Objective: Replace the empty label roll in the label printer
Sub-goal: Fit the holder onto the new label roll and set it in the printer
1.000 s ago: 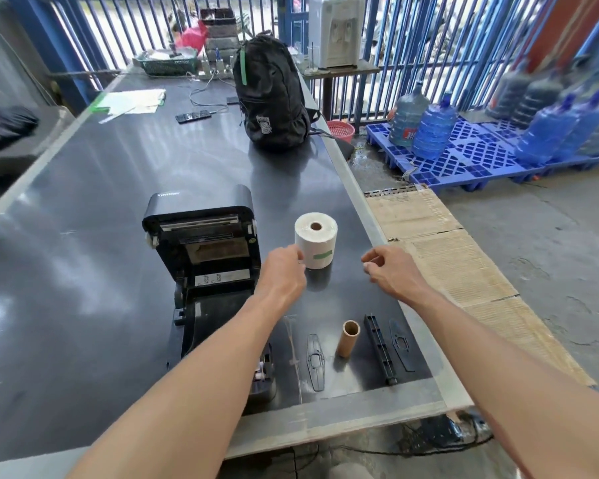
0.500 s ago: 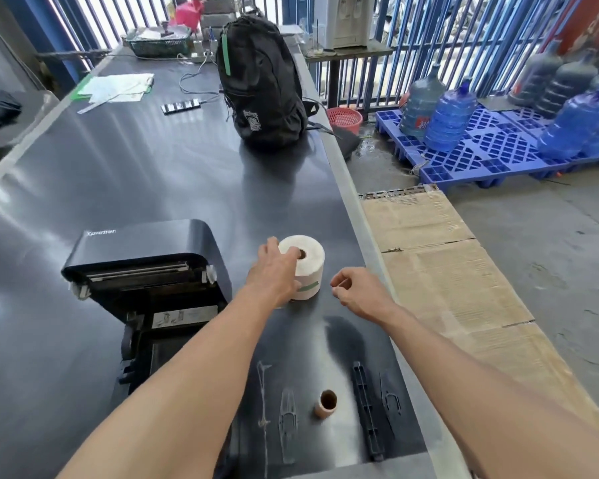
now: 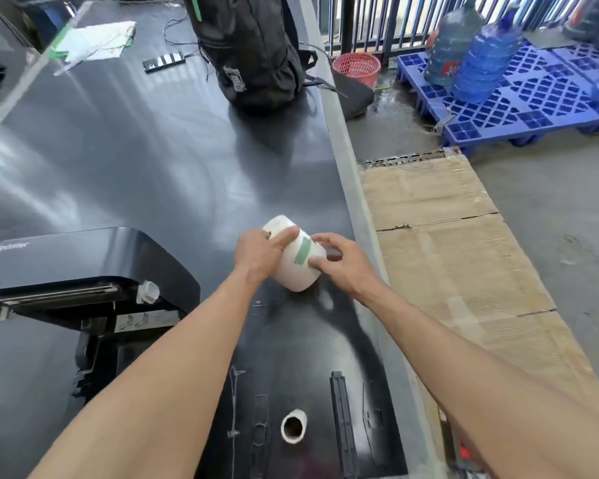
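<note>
A full white label roll (image 3: 296, 267) with a green tape strip is tilted over on the dark table, held between both hands. My left hand (image 3: 260, 252) grips its left end near the core hole. My right hand (image 3: 339, 262) presses on its right side by the tape. The black label printer (image 3: 83, 267) stands open at the left, its lid raised. An empty cardboard core (image 3: 293, 426) stands upright near the front edge, between a black spindle bar (image 3: 341, 420) and flat black guide pieces (image 3: 260, 420).
A black backpack (image 3: 249, 46) stands at the back of the table (image 3: 135, 150), with papers (image 3: 94, 41) and a remote (image 3: 163, 62) to its left. The table's right edge drops to flattened cardboard (image 3: 457, 257) on the floor. Water jugs (image 3: 481, 60) sit on a blue pallet.
The roll stood upright with my left hand reaching it; now it is tipped over and both hands hold it. The head camera has moved closer and lower.
</note>
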The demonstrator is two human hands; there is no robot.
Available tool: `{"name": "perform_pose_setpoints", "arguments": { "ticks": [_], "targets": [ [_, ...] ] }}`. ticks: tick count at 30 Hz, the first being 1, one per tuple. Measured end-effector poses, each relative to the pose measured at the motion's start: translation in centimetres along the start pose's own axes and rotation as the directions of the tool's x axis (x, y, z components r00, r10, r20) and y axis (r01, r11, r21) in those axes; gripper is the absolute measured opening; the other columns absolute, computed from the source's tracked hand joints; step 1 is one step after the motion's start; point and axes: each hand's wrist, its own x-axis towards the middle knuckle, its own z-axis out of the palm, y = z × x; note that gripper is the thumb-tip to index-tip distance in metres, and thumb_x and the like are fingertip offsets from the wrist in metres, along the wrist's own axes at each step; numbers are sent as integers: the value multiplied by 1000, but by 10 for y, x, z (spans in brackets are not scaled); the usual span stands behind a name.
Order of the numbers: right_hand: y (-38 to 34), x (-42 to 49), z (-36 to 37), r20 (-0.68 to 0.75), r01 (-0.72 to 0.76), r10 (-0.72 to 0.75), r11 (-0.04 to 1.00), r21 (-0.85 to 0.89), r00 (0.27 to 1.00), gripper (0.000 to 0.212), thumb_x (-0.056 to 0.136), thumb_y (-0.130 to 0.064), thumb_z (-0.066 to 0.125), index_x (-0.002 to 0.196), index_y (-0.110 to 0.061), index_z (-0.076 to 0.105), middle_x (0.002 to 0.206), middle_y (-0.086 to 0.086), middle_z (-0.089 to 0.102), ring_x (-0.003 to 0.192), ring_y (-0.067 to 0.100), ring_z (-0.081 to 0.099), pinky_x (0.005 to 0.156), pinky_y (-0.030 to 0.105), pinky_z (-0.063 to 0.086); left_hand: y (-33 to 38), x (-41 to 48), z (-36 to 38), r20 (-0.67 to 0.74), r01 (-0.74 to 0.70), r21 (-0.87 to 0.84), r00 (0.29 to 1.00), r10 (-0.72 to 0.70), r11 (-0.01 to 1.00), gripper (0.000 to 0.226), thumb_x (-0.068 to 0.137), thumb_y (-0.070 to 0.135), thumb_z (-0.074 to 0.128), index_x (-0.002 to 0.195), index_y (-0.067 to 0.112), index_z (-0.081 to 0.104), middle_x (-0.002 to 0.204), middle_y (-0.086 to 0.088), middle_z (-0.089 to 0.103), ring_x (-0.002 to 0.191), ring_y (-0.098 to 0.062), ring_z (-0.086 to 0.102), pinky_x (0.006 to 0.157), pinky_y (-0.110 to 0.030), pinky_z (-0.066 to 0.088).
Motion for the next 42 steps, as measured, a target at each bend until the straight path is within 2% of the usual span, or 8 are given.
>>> {"name": "perform_pose_setpoints", "arguments": {
  "ticks": [3,9,16,19,25,28,34,42],
  "targets": [
    [-25,-2,-13,25,50,-52,996,79,998,36,84,-20,75,119,-22,69,121,6,68,101,24,68,94,42,55,0,-9,1,98,213,-456,977,-189,864,48,76,52,72,93,8,71,89,-11,70,75,-28,67,53,-31,50],
    [-67,-19,-33,23,130,-129,992,-6,991,22,82,-26,75,103,-28,73,119,-7,69,110,13,61,97,33,50,4,-37,2,202,221,-680,973,-110,699,55,72,55,73,108,13,68,107,-13,72,94,-32,71,81,-49,60],
    [-102,-46,-33,-82,138,-142,989,-48,986,5,83,-22,71,81,-26,69,95,-2,70,89,13,64,74,29,48,5,-72,-15,219,117,-708,974,58,697,40,73,45,71,97,14,74,96,-8,74,84,-24,70,69,-37,54],
    [-112,-54,-27,-174,119,-143,983,-143,974,11,85,-20,69,75,-25,66,73,-8,63,76,14,61,67,27,43,8,-85,-15,142,81,-670,990,20,738,41,69,53,67,88,17,73,91,-6,73,83,-24,70,69,-38,57],
    [-125,-78,-17,-203,260,-345,898,-355,916,7,85,-19,67,79,-20,70,95,-5,69,89,11,57,79,27,40,11,-98,-22,96,155,-683,988,-123,714,37,78,56,59,87,20,62,101,-7,66,90,-29,67,72,-43,61],
    [-129,-91,-16,-129,334,-380,900,-280,916,8,87,-13,66,81,-13,70,70,-18,65,67,0,57,66,17,43,8,-101,-28,117,216,-684,975,-187,697,40,75,56,56,93,20,61,104,-7,66,89,-29,66,68,-39,59],
    [-128,-98,-25,-158,302,-296,953,17,942,2,89,1,66,90,-1,65,71,11,65,58,18,61,53,27,53,-6,-99,-33,126,275,-745,952,-277,607,44,65,55,62,88,17,60,108,-10,68,87,-30,68,64,-36,55],
    [-67,-60,-36,-154,75,-136,935,-347,979,10,75,-5,75,81,-13,74,70,0,67,63,14,60,64,25,48,-14,-72,-32,75,238,-797,951,-300,555,49,59,57,63,89,18,59,110,-9,67,94,-30,66,70,-39,57]
  ]
}}
